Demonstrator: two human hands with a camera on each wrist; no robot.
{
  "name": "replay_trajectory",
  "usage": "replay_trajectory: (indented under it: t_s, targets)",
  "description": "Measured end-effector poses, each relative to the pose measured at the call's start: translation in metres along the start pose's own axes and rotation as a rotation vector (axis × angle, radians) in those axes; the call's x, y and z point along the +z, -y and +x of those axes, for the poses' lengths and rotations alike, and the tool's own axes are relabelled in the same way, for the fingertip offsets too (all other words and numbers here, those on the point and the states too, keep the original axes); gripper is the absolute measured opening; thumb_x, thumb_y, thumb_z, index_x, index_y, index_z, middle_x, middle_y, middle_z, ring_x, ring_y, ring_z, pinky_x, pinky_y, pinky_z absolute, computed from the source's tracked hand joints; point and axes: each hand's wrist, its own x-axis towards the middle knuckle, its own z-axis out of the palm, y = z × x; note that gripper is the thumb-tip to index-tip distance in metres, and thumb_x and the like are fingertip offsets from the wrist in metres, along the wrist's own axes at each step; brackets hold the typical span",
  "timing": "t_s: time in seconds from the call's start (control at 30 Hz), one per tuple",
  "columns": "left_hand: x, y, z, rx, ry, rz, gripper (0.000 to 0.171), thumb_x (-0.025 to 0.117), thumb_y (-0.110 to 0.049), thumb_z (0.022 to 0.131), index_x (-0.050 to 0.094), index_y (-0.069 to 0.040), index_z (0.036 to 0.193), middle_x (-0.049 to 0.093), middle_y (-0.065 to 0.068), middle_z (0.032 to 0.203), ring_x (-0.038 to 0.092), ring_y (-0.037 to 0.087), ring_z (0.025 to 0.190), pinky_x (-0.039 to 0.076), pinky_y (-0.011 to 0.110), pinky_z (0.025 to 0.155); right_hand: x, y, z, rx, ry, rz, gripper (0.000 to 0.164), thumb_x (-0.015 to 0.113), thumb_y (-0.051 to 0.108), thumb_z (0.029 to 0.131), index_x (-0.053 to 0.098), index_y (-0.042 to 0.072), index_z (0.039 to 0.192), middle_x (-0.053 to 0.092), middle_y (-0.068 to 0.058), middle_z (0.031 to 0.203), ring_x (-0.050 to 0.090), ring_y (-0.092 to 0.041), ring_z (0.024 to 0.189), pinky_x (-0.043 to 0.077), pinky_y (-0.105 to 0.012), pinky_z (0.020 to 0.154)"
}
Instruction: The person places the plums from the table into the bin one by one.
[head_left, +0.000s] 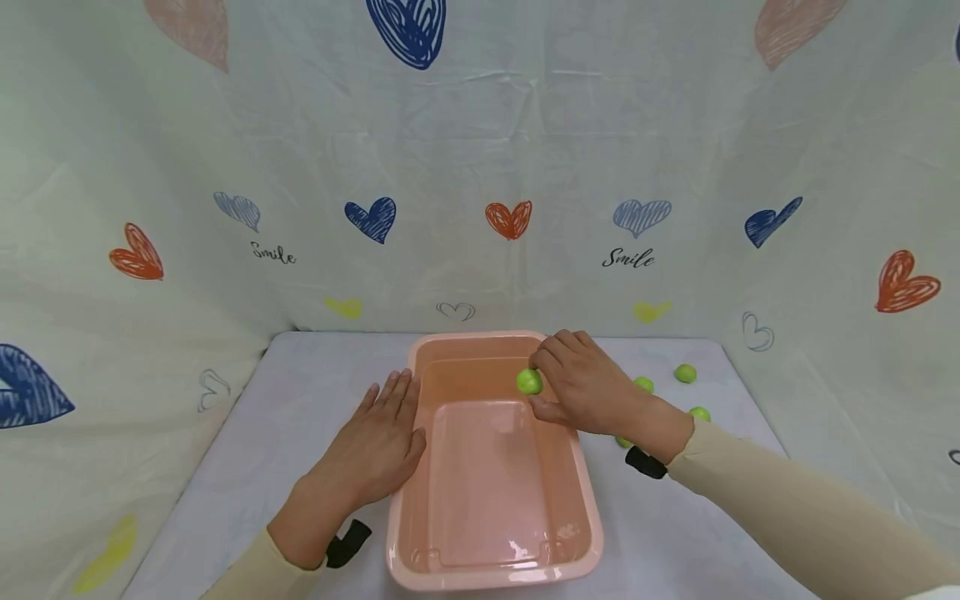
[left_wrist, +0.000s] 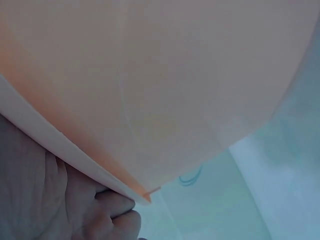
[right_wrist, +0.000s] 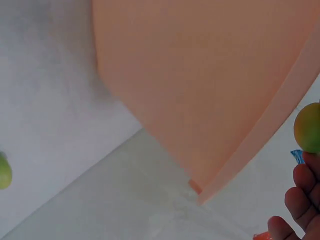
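Observation:
A pink plastic basin stands in the middle of the table, its inside bare. My left hand rests on its left rim with straight fingers; the left wrist view shows that hand against the basin's rim. Over the right side of the basin, my right hand pinches a small round green fruit, perhaps a lime, between thumb and fingers. In the right wrist view the same fruit shows at the fingertips, above the basin's rim.
Several more green fruits lie on the table to the right of the basin, among them one at the back and one by the right sleeve. A white cloth printed with hearts hangs behind the white table.

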Motion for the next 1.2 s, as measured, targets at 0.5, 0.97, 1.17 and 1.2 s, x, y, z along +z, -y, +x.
replay_trajectory:
  t_s: [0.5,0.97,1.17,1.2]
  targets:
    - [0.002,-0.002,0.000,0.020,-0.005,0.010,0.065,0.049,-0.026,0.109,0.033,0.013,0.159,0.031,0.030,0.168,0.029,0.044,0.158,0.027,0.061,0.127,0.023,0.039,0.019,-0.117,0.073,0.120,0.027,0.067,0.038,0.096,0.064,0.013,0.105,0.061,0.001,0.101,0.057,-0.019,0.096,0.046,-0.037,0.087]
    - [0.002,-0.004,0.001,-0.003,-0.005,0.031,0.066,0.049,-0.029,0.110,0.034,0.012,0.158,0.033,0.030,0.167,0.030,0.044,0.157,0.028,0.060,0.126,0.038,0.055,0.020,-0.109,0.159,0.130,0.031,0.060,0.047,0.102,0.066,0.017,0.108,0.062,0.003,0.102,0.057,-0.018,0.098,0.048,-0.038,0.087]
    - [0.001,-0.006,0.001,-0.035,0.040,0.030,0.070,0.046,-0.034,0.110,0.029,0.011,0.161,0.028,0.029,0.169,0.025,0.044,0.159,0.023,0.062,0.128,0.041,0.057,0.019,-0.085,0.194,0.090,0.032,0.059,0.047,0.103,0.066,0.017,0.110,0.062,0.003,0.104,0.057,-0.018,0.099,0.047,-0.037,0.086]
    - [0.001,-0.006,0.001,-0.038,0.043,0.028,0.071,0.046,-0.035,0.111,0.028,0.011,0.161,0.027,0.029,0.170,0.024,0.044,0.160,0.023,0.062,0.128,0.040,0.057,0.019,-0.084,0.194,0.084,0.031,0.059,0.047,0.103,0.065,0.017,0.109,0.062,0.003,0.104,0.057,-0.018,0.099,0.046,-0.037,0.086]
